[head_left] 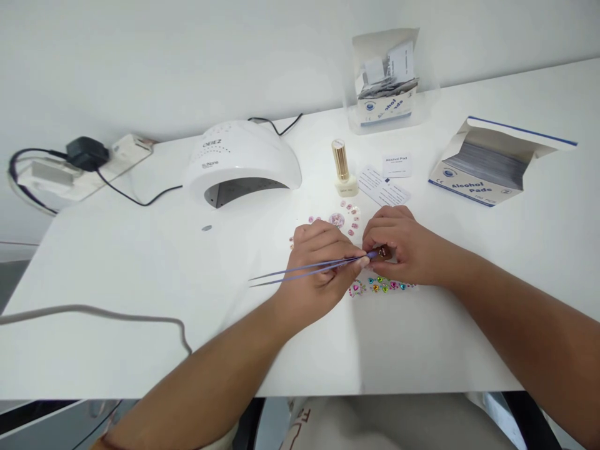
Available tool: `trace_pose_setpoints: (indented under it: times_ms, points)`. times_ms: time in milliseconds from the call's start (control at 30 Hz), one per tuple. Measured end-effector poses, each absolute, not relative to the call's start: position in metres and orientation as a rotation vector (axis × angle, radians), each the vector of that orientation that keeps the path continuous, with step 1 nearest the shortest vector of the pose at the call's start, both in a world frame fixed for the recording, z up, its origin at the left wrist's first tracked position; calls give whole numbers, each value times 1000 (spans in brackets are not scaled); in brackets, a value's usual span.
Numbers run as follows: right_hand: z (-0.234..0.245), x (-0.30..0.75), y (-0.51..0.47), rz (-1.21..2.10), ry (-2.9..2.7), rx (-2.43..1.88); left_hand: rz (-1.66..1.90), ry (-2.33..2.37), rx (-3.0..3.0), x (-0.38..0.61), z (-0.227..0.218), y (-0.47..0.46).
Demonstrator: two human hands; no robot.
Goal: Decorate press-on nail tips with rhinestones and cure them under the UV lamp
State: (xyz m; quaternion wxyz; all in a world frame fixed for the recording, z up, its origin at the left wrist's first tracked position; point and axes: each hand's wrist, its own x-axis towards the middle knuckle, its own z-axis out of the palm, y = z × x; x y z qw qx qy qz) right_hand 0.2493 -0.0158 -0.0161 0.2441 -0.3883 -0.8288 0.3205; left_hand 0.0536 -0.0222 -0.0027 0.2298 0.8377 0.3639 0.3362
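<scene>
A pair of purple tweezers (300, 271) is pinched near its joined end by my left hand (319, 265). Its two slim tips point left, spread slightly apart, over the white table. My right hand (407, 247) is curled just beside that joined end, its fingertips meeting the left ones. A small dark piece with shiny bits (382, 252) shows between the right fingers; I cannot make out what it is. Beneath the hands lie a sheet of coloured heart gems (387, 285) and a sheet of pink gem stickers (336, 220), both partly covered.
Behind stand a white nail lamp (244, 156), a gold-capped polish bottle (344, 172) and a bag with alcohol pads (387, 94). An open alcohol pad box (487, 165) is at right, pad packets (384, 185) nearer. A grey cable (117, 314) crosses the table (140, 369).
</scene>
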Motion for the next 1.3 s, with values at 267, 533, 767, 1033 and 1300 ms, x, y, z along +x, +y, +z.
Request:
trace_pose_setpoints:
  times_ms: [267, 533, 767, 1033, 1300]
  points:
    - [-17, 250, -15, 894, -2270, -1071, 1028, 1008, 2232, 51, -3, -21]
    - [-17, 251, -16, 900, -2251, -1073, 1059, 980, 2224, 48, -4, -20]
    - [-17, 251, -16, 897, -2255, -1079, 1006, 980, 2226, 50, -3, -21]
    - [-16, 250, -16, 885, -2260, -1082, 924, 992, 2247, 51, -3, -20]
    - [-16, 249, -16, 874, -2270, -1075, 921, 964, 2250, 50, -5, -22]
